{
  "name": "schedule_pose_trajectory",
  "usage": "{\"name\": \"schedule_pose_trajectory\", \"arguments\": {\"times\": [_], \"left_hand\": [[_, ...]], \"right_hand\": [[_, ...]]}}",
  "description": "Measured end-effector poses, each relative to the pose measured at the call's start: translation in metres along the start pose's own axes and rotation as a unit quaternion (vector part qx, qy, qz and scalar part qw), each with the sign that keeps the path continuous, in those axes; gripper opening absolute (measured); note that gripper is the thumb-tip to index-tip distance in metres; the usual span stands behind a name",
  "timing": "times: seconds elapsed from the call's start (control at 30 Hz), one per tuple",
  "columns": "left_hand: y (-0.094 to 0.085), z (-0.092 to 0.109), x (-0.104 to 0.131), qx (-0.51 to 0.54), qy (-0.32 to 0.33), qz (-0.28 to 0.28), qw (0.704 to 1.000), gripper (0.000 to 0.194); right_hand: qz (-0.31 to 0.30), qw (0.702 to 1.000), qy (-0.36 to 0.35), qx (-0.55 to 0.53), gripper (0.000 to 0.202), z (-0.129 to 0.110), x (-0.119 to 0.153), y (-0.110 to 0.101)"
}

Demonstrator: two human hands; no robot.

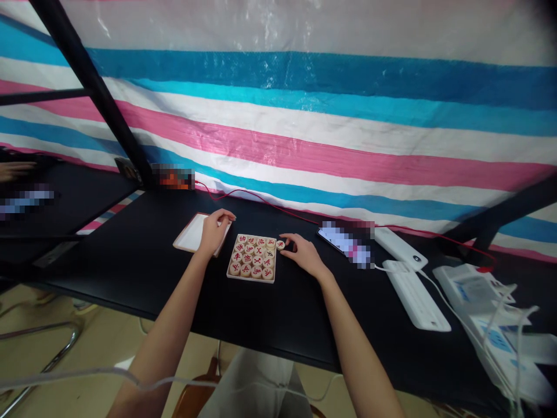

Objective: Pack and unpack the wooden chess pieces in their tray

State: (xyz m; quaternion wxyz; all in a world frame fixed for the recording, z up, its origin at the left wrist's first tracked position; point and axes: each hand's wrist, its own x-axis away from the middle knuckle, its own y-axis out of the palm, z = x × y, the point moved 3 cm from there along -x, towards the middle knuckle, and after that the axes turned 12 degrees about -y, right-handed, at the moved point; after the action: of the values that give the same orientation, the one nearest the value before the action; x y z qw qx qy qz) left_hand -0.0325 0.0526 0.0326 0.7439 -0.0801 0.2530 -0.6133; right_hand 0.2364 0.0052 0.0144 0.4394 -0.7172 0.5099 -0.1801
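Note:
A shallow white box on the black table holds rows of round Chinese chess pieces with red characters; one near its right side has a dark character. At the box's upper right edge is one more Chinese chess piece, between the thumb and index fingertips of my right hand. My left hand is over an upturned box lid, white inside with a reddish rim, left of the box. Its fingers are curled together, and whether anything is in them is hidden.
Right of my hand lie a lit phone, two white power banks and a power strip with cables. A red cable runs along the striped sheet behind the table. Another person's hand shows at far left.

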Motion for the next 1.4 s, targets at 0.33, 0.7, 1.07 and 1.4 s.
{"name": "schedule_pose_trajectory", "arguments": {"times": [0.33, 0.7, 1.07, 1.4], "left_hand": [[0.003, 0.0, 0.0, 0.027, -0.013, -0.014, 0.999, 0.021], [0.001, -0.004, 0.0, 0.033, -0.026, -0.013, 0.999, 0.02], [0.001, -0.004, 0.0, 0.032, -0.029, -0.015, 0.999, 0.021], [0.002, -0.004, 0.002, 0.011, -0.023, -0.017, 1.0, 0.022]], "right_hand": [[0.012, 0.992, -0.04, 0.115, 0.024, -0.04, -0.014, -0.002], [0.063, 0.995, -0.039, 0.073, 0.02, -0.028, -0.017, -0.011], [0.017, 0.977, -0.068, 0.199, 0.019, -0.047, -0.023, -0.001], [0.02, 0.978, -0.088, 0.187, 0.018, -0.048, -0.021, 0.003]]}}
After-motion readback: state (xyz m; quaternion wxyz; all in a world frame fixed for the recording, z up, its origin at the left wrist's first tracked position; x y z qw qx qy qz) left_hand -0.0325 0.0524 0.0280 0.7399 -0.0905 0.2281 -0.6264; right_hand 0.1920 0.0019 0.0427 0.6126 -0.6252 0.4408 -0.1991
